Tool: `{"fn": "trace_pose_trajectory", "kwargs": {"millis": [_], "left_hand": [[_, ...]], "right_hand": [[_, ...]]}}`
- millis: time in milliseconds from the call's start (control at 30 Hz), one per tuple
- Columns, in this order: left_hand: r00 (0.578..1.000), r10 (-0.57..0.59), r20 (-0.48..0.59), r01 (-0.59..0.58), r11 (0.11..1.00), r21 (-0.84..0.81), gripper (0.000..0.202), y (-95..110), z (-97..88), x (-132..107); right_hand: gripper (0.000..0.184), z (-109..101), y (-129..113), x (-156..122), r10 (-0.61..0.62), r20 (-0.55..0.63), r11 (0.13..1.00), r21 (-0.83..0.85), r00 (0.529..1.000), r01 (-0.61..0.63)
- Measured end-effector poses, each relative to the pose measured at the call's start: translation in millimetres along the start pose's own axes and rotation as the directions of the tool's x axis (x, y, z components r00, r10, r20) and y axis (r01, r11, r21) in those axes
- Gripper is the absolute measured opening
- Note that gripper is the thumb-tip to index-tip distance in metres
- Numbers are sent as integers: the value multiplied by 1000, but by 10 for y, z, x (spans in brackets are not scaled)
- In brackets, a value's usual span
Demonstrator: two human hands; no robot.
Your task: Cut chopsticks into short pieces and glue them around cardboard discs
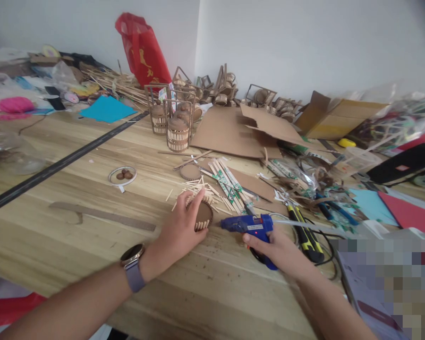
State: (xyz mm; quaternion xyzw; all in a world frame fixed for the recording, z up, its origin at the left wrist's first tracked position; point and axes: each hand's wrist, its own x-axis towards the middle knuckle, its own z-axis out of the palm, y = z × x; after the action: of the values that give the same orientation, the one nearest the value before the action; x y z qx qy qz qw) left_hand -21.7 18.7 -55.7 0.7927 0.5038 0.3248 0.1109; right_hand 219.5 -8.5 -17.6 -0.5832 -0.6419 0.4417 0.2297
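My left hand (182, 231), with a watch on its wrist, is closed around a small round cardboard piece (203, 218) edged with short wooden sticks, pressing it on the wooden table (92, 198). My right hand (274, 248) grips a blue hot glue gun (250, 225), its nozzle pointing left toward the round piece, a short gap away. A heap of cut wooden sticks (201, 189) and wrapped chopsticks (228, 182) lies just behind the piece.
Finished little stick lanterns (178, 130) stand mid-table, with more at the back wall. Flat cardboard (230, 130), a yellow-black utility knife (304, 231), blue pliers (331, 208), a long black ruler (67, 160), a red bag (143, 49) and coloured paper (108, 108) lie around.
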Motion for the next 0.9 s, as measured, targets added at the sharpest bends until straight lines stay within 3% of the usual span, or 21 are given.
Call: {"fn": "trace_pose_trajectory", "kwargs": {"millis": [100,233,367,467,533,600,667,733,900], "left_hand": [[1000,-8,4,8,1000,4,100,-1,1,3],[1000,-11,5,11,1000,23,99,-3,0,6],[999,-23,23,22,1000,9,100,3,-6,9],[999,-23,27,23,1000,6,101,7,-11,13],[999,-21,26,21,1000,8,101,7,-12,14],[999,-27,34,27,1000,9,101,6,-13,13],[998,-36,46,36,999,10,100,5,-13,12],[998,-41,55,40,999,12,99,4,-14,13],[998,-40,57,39,999,15,98,-1,-14,27]], "right_hand": [[54,-148,-7,-34,102,258,983,120,961,-137],[55,-198,-29,-57,187,364,963,115,912,-244],[59,-156,-73,-66,191,316,980,-15,929,-196],[56,-147,-145,-81,113,201,959,-277,973,-54],[52,-148,-218,-88,96,116,853,-522,989,-21],[48,-145,-308,-78,125,25,712,-698,992,-72],[41,-129,-408,-34,121,-55,614,-780,991,-118],[28,-96,-505,53,64,-101,571,-813,993,-119],[17,82,-627,413,-81,12,493,-869,997,50]]}}
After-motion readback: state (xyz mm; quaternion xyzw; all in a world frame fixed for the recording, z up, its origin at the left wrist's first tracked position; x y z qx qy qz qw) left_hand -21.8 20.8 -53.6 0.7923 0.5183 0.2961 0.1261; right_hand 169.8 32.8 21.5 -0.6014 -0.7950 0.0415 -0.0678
